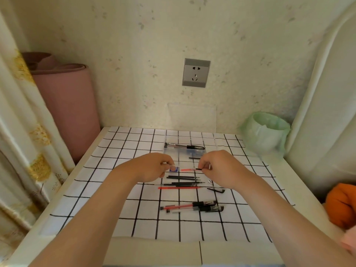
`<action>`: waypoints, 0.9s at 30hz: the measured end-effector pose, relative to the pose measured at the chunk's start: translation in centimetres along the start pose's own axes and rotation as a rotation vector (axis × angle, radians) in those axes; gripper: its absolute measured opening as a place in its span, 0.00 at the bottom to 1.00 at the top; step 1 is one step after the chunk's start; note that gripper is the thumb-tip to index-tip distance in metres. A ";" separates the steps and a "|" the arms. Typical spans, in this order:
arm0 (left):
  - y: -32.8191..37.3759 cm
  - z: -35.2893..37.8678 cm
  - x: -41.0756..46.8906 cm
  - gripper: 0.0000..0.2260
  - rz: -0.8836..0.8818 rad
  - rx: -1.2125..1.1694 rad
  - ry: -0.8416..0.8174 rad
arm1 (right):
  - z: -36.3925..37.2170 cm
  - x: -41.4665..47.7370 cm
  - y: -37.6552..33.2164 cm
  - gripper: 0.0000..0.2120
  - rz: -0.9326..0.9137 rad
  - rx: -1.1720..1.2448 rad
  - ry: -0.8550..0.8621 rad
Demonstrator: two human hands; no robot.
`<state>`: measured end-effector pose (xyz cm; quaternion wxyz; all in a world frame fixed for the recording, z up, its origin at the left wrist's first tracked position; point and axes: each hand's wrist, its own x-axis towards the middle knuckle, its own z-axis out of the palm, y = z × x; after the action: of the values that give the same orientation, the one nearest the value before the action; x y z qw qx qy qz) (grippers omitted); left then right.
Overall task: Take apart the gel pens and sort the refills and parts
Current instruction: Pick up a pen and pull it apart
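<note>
Both hands hold a red gel pen [187, 169] level above the checked cloth. My left hand [154, 166] pinches its clear left end and my right hand [217, 166] pinches its black right end. Below the hands lie several black refills [183, 180] and a red refill [179, 187]. A black cap with clip [216, 190] lies to their right. Nearer me two whole pens lie side by side: a red pen [188, 205] and a second pen [196, 209]. A black pen [185, 146] rests in the clear box [192, 151] behind the hands.
The checked cloth [115, 189] covers a small white table set against the wall. A green-lined bin [265, 132] stands at the back right. A pink roll [65, 105] leans at the left and an orange cloth [341, 205] lies at the right edge.
</note>
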<state>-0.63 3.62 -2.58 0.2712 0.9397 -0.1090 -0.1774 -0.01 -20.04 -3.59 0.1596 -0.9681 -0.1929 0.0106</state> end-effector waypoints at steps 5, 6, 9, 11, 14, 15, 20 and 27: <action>-0.1 0.0 0.0 0.09 0.013 -0.033 -0.008 | 0.0 0.0 -0.2 0.09 -0.011 -0.004 -0.006; -0.1 0.0 -0.1 0.09 0.021 -0.029 -0.011 | 0.0 0.0 -0.2 0.09 -0.020 -0.003 -0.003; 0.1 0.3 -0.1 0.08 0.049 -0.031 -0.016 | 0.1 0.0 -0.4 0.09 -0.071 0.020 0.018; 0.4 0.6 0.0 0.08 0.068 -0.053 -0.022 | 0.4 0.0 -0.8 0.09 -0.117 0.047 0.037; 0.5 1.0 0.3 0.09 0.100 -0.069 -0.034 | 1.0 0.1 -1.4 0.08 -0.160 0.115 0.050; 0.5 1.1 0.4 0.08 0.104 -0.073 -0.036 | 1.0 0.1 -1.6 0.09 -0.160 0.134 0.054; 0.4 1.3 0.5 0.08 0.105 -0.070 -0.026 | 0.6 0.0 -1.2 0.12 -0.110 0.022 0.052; 0.6 1.7 0.5 0.08 0.120 -0.032 -0.011 | 0.9 -0.2 -1.1 0.04 -0.094 0.071 0.041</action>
<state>-0.91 2.16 -3.70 0.2957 0.9261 -0.1637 -0.1678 -0.64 -18.89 -4.11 0.1982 -0.9517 -0.2344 -0.0097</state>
